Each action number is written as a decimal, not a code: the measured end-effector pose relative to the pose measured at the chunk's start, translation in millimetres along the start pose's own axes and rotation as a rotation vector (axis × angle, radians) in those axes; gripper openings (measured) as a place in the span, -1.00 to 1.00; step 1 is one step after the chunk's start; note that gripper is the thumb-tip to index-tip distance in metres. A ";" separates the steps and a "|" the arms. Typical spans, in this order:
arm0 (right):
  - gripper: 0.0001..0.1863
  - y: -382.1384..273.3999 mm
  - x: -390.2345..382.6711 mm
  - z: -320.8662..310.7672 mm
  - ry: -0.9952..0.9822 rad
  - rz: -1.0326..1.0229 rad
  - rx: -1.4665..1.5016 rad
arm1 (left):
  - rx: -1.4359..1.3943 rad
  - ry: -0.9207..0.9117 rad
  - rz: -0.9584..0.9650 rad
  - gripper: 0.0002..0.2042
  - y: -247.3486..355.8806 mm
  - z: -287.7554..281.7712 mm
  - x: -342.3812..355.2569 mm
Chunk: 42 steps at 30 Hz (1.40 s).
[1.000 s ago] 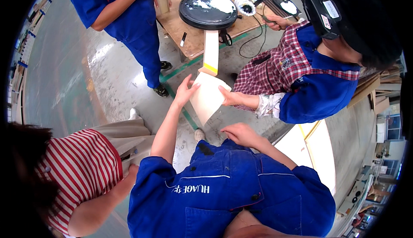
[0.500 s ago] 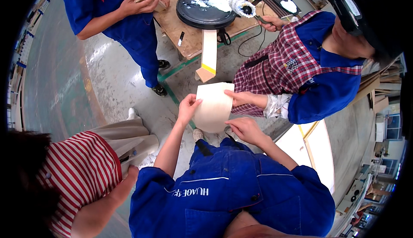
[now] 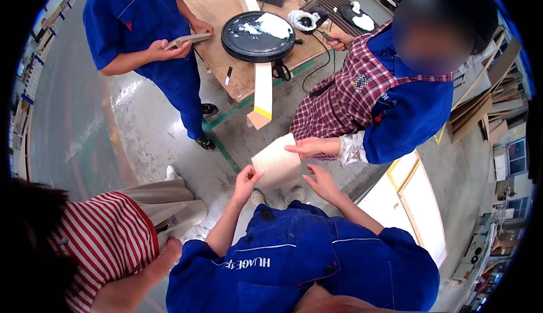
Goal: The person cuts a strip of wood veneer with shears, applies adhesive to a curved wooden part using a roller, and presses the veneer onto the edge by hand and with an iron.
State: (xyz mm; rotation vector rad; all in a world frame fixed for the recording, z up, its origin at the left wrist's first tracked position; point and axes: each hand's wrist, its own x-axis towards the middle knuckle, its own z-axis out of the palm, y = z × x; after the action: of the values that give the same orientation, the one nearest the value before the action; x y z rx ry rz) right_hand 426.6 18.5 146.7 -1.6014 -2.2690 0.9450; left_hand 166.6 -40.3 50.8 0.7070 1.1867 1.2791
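Note:
A pale, thin wooden sheet [image 3: 276,163] is held in front of me. My left hand [image 3: 245,181] pinches its lower-left edge, while a co-worker's hand [image 3: 305,146] grips the upper-right corner. Just right of the sheet, my right hand [image 3: 321,181] has its fingers apart and holds nothing. Beyond the sheet, a pale strip with a yellow band [image 3: 262,89] juts from the workbench [image 3: 212,72] under a round black lid [image 3: 243,44] smeared with white paste.
A co-worker in plaid apron [image 3: 334,103] grips a roller [image 3: 301,20]. Another [image 3: 141,24] holds a small board [image 3: 186,40]. A person in stripes [image 3: 104,239] stands at left. A large white panel [image 3: 390,205] lies at right, leaning offcuts [image 3: 486,92] behind.
The sheet has shifted down in the picture. My right hand, at its lower edge half a second ago, is now apart from it. The left co-worker's board is lower.

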 end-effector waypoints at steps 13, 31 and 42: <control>-0.65 37.2 11.5 51.6 -0.486 0.196 0.389 | 0.201 -0.041 -0.032 -0.85 -28.7 -37.5 -23.4; -0.69 120.6 -107.8 59.0 -0.149 0.329 0.208 | 0.787 -0.389 0.028 -0.80 -42.1 34.5 -36.2; -0.76 288.6 -259.1 -19.3 0.224 0.658 -0.313 | 1.226 -0.545 -0.079 -0.74 -83.9 118.5 -59.9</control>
State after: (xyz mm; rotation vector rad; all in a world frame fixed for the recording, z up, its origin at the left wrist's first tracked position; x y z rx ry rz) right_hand 759.0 -148.6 35.6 -2.5279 -1.8200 0.4855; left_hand 312.8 -91.4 24.9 1.7208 1.4256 0.1050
